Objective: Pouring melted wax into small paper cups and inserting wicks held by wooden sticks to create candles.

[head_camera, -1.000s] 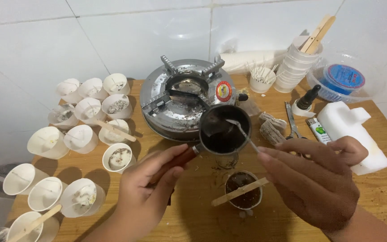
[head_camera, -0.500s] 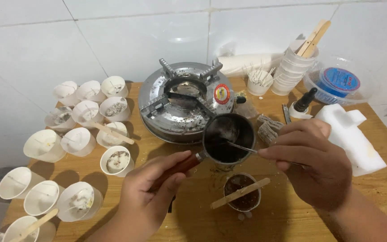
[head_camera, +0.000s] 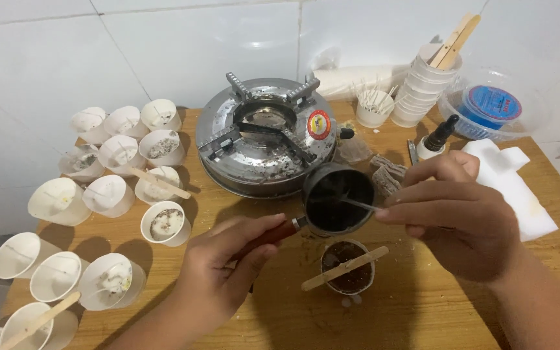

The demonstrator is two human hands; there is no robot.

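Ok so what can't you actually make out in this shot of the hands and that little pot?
Head view only:
- small dark pot: its contents are too dark to tell.
- thin metal tool in the right hand: its tip is lost in the pot's dark inside.
- pot handle: mostly covered by the left hand.
- paper cups at lower left: cut off by the frame edge.

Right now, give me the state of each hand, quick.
Left hand: closed around the reddish handle of the small dark pot.
Right hand: fingers pinched shut on a thin metal stirrer that reaches into the pot.
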